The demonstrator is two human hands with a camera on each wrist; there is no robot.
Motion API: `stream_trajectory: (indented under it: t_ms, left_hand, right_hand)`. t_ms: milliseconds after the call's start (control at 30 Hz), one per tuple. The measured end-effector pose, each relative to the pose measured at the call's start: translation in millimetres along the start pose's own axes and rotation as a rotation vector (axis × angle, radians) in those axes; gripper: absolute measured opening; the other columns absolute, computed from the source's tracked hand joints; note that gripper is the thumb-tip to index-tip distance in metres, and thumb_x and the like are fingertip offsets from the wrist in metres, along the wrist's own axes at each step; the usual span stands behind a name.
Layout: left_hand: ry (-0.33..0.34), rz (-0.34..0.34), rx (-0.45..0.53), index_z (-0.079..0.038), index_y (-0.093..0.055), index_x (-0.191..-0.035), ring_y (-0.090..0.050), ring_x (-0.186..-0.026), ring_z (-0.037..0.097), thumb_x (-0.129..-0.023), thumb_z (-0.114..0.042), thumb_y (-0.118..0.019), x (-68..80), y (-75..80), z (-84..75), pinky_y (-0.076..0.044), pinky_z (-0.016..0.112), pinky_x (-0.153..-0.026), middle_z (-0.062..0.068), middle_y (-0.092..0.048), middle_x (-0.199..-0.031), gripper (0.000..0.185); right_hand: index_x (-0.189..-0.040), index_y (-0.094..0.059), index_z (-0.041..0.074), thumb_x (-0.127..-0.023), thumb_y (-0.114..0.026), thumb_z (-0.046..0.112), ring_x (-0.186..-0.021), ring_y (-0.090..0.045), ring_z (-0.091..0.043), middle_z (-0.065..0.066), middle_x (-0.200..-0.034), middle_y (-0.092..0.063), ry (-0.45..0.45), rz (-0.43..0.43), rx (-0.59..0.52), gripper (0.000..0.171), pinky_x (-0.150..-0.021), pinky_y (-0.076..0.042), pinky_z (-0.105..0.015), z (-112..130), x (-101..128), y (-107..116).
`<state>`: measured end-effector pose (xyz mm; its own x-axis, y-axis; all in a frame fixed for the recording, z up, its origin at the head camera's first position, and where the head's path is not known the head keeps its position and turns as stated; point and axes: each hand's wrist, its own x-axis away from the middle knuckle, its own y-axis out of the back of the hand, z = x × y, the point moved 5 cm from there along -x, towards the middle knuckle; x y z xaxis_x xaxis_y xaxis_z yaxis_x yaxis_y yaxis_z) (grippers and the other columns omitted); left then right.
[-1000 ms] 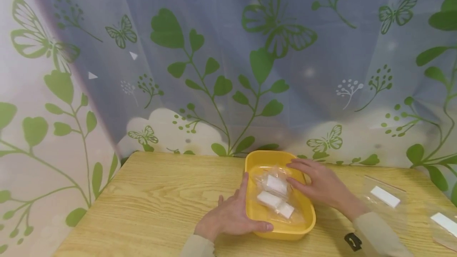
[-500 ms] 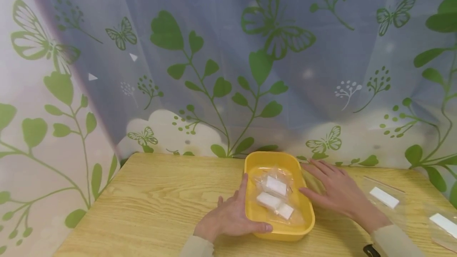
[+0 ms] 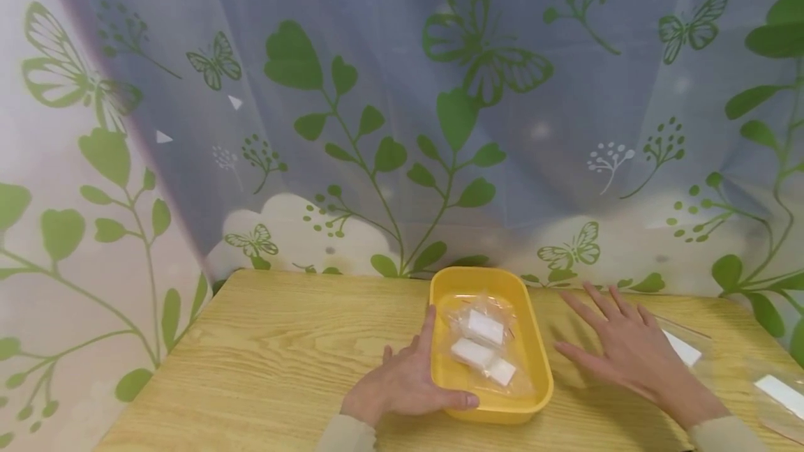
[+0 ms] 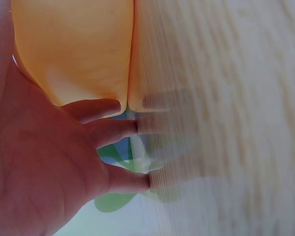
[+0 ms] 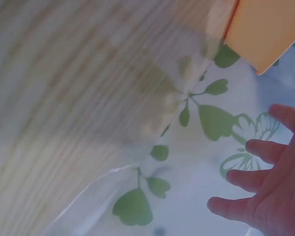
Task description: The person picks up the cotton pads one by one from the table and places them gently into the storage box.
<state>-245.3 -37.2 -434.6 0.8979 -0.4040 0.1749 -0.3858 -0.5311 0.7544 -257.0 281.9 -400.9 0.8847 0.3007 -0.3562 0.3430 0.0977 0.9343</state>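
Note:
My left hand (image 3: 408,379) rests against the left side of a yellow plastic tub (image 3: 543,351), thumb across its near rim and index finger along the left rim. In the left wrist view, the fingers (image 4: 115,130) extend straight beside the tub's wall, tips right at the table. Inside the tub lie several clear plastic bags (image 3: 518,375) holding white blocks (image 3: 486,327). To the right of the tub, my right hand (image 3: 637,351) hovers palm down with fingers spread and nothing in it. Beneath it, partly hidden, is a clear bag with a white block (image 3: 685,350).
Another bagged white block (image 3: 782,396) lies at the table's right edge. The wood-grain table (image 3: 289,340) stands against a blue and white curtain (image 3: 377,89) with green leaves and butterflies.
My right hand has drawn back from over the tub to the right, spreading its fingers, and now covers part of a bag on the table. The left hand and tub stay put.

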Motion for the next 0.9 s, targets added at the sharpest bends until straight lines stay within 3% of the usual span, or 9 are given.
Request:
stream_trajectory:
  t_ms: [367, 900]
  left_hand:
    - [0.002, 0.000, 0.001, -0.030, 0.020, -0.163, -0.035, -0.151, 0.044, -0.071, -0.079, -0.075, -1.9, -1.0, 1.7, -0.008, 0.068, -0.126, 0.025, -0.037, -0.162, 0.140]
    - [-0.003, -0.005, -0.018, -0.029, 0.019, -0.163, -0.037, -0.150, 0.042, -0.072, -0.080, -0.073, -1.6, -0.7, 1.5, -0.010, 0.068, -0.126, 0.025, -0.039, -0.160, 0.140]
  right_hand:
    - [-0.151, -0.050, 0.019, -0.088, -0.065, 0.070, -0.134, -0.045, -0.056, -0.024, -0.155, -0.045, -0.047, 0.039, 0.015, 0.083, -0.095, -0.040, -0.082, -25.0, 16.3, -4.9]
    - [-0.155, -0.045, 0.016, -0.092, -0.061, 0.068, -0.132, -0.041, -0.064, -0.027, -0.158, -0.041, -0.100, 0.117, -0.006, 0.083, -0.093, -0.038, -0.084, -56.5, 34.4, -13.0]
